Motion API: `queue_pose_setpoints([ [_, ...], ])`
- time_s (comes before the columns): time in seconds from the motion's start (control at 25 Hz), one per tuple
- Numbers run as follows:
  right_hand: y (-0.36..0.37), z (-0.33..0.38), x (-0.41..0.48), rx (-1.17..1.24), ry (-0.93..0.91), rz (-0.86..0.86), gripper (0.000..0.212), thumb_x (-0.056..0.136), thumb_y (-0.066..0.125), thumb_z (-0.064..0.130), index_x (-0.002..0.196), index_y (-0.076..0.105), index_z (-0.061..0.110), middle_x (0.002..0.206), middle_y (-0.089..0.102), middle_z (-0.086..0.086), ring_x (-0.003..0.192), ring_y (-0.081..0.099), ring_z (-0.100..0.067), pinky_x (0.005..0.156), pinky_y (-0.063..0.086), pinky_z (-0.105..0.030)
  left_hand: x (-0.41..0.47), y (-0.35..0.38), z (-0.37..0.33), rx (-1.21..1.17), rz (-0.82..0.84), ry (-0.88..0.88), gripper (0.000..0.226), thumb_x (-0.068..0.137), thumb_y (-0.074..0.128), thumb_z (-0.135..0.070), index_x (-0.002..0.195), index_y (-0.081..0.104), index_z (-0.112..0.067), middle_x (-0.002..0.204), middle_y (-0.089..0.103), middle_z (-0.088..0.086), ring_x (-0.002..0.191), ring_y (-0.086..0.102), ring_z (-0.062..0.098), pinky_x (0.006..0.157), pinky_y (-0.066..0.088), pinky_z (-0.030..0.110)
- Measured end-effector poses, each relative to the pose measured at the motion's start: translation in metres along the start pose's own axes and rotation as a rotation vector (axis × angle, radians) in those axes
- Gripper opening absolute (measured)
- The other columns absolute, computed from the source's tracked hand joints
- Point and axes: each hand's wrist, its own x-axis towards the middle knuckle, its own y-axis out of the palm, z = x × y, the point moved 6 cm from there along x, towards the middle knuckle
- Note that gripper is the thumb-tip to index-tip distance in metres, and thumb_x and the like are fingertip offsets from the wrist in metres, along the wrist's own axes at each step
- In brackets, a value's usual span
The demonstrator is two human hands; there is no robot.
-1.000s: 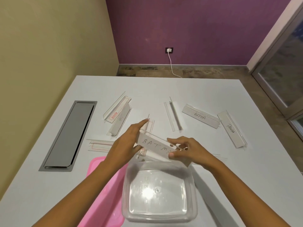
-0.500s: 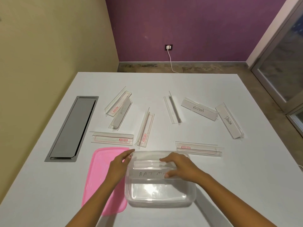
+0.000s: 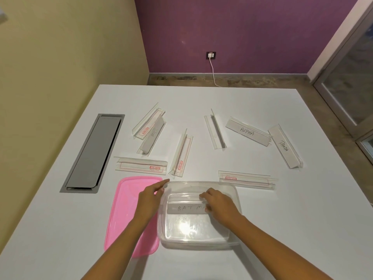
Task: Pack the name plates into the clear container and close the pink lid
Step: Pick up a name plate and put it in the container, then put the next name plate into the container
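The clear container (image 3: 201,242) stands on the white table near its front edge. A name plate marked BATMAN (image 3: 184,209) lies inside it, near the far wall. My right hand (image 3: 221,206) is inside the container, pinching that plate's right end. My left hand (image 3: 150,198) grips the container's left rim at the far corner. Left of the container the pink lid (image 3: 125,211) lies flat, partly under my left forearm. Loose plates marked ALPHA (image 3: 247,133) and PANDA (image 3: 284,146) lie at the far right.
Several unmarked clear name plates lie scattered beyond the container, among them one (image 3: 141,166) above the lid, one (image 3: 181,153) in the middle and one (image 3: 246,179) right of the container. A grey floor-box hatch (image 3: 92,152) is set into the table on the left.
Both hands brought the BATMAN plate down from above the table into the container. My left hand then left the plate and went to the container's left rim.
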Motion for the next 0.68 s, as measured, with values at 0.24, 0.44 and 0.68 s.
queue_pose_setpoints([
  [0.24,-0.012,0.011,-0.009,-0.055,-0.012,-0.186,0.026,0.079,0.066,0.014,0.105,0.064,0.013,0.102,0.066,-0.008,0.086,0.064,-0.026,0.062,0.056,-0.037,-0.003,0.001,-0.003,0.011,-0.006,0.005,0.032,0.096,0.048,-0.017,0.125,0.059,-0.025,0.132,0.057,-0.001,0.124,0.05,0.017,0.1,0.035,0.024],
  [0.44,-0.088,0.004,-0.032,0.03,-0.029,-0.678,0.02,0.083,0.06,0.004,0.101,0.066,0.01,0.093,0.066,-0.003,0.084,0.059,-0.019,0.069,0.051,-0.028,0.002,-0.001,0.005,-0.041,0.014,-0.015,0.032,0.094,0.051,-0.018,0.12,0.06,-0.033,0.129,0.06,-0.002,0.12,0.054,0.02,0.098,0.047,0.048],
  [0.68,-0.068,-0.112,-0.01,0.028,0.414,-0.438,0.035,0.079,0.064,0.0,0.113,0.059,0.005,0.101,0.063,-0.019,0.088,0.058,-0.037,0.074,0.05,-0.043,0.001,0.001,0.004,-0.009,-0.004,-0.017,0.033,0.095,0.048,-0.014,0.123,0.059,-0.029,0.132,0.057,-0.003,0.121,0.053,0.02,0.099,0.047,0.046],
])
